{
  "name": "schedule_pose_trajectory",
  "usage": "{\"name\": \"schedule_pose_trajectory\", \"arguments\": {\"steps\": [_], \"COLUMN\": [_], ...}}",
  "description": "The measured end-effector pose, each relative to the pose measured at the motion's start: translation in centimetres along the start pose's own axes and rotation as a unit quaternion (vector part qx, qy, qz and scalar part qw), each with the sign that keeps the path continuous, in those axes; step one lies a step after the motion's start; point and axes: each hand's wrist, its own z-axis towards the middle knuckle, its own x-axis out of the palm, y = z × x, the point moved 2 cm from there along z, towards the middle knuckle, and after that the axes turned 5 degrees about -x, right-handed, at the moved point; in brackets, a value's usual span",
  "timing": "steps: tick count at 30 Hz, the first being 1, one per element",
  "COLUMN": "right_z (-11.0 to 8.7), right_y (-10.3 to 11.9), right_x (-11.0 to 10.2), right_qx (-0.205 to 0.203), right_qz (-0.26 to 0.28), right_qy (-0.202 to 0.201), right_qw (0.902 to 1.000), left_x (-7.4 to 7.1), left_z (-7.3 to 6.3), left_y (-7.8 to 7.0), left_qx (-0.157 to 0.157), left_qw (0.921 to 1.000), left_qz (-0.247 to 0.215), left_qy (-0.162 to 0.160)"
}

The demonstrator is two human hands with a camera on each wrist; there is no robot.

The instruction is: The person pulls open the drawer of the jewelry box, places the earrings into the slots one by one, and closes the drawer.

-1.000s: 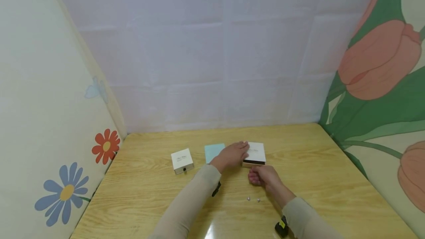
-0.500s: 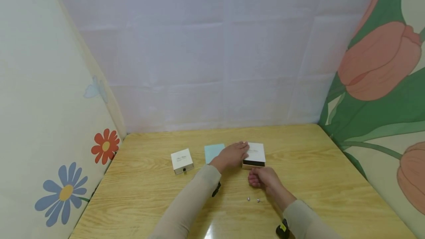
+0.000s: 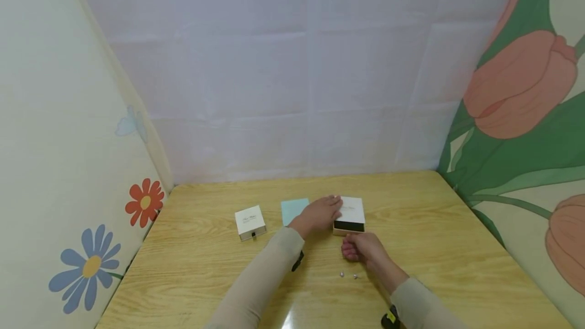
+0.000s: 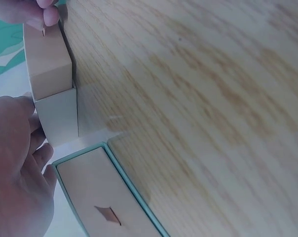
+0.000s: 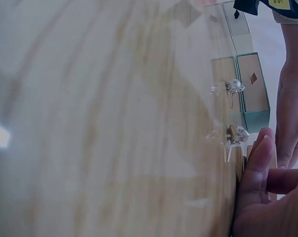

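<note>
A white drawer-style jewelry box (image 3: 352, 209) lies on the table, its drawer (image 3: 348, 232) partly out toward me with a dark inside showing. My left hand (image 3: 320, 213) grips the box's outer sleeve (image 4: 59, 118) from the left, fingers over its top and side. Just in front, my right hand (image 3: 365, 248) pinches the small pull tab (image 4: 44, 30) on the beige drawer front (image 4: 50, 66). Two small shiny earrings lie nearer me: one earring (image 3: 342, 274) and another earring (image 3: 355, 276), left of the right forearm.
A light turquoise box (image 3: 293, 209), partly hidden behind the left hand, stands left of the jewelry box. Farther left is a second white box (image 3: 251, 222) with a dark pull tab, its drawer in. Wood-patterned tabletop (image 3: 192, 268) meets a white cloth backdrop (image 3: 237, 146).
The drawer has slid a little farther out toward me, showing more of its dark inside. The right hand has drawn back slightly with it; the left hand has stayed on the sleeve.
</note>
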Motion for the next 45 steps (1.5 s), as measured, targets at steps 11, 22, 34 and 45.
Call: {"name": "schedule_pose_trajectory", "arguments": {"steps": [11, 22, 34, 45], "right_z": [-0.6, -1.2, -1.7, -1.6], "right_y": [-0.3, -0.5, -0.6, -0.7], "right_x": [0.0, 0.0, 0.1, -0.1], "right_qx": [0.007, 0.008, 0.007, 0.013], "right_qz": [-0.019, -0.023, -0.023, -0.040], "right_qy": [-0.001, 0.005, 0.011, 0.011], "right_qw": [0.9998, 0.9997, 0.9997, 0.9990], "left_x": [0.5, 0.4, 0.4, 0.5], "left_z": [0.1, 0.0, 0.0, 0.2], "left_y": [0.0, 0.0, -0.2, 0.0], "left_qx": [0.000, -0.004, -0.005, -0.004], "left_qw": [1.0000, 0.9999, 1.0000, 1.0000], "left_qz": [-0.003, -0.009, -0.005, 0.005], "left_qy": [0.002, 0.002, 0.005, -0.001]}}
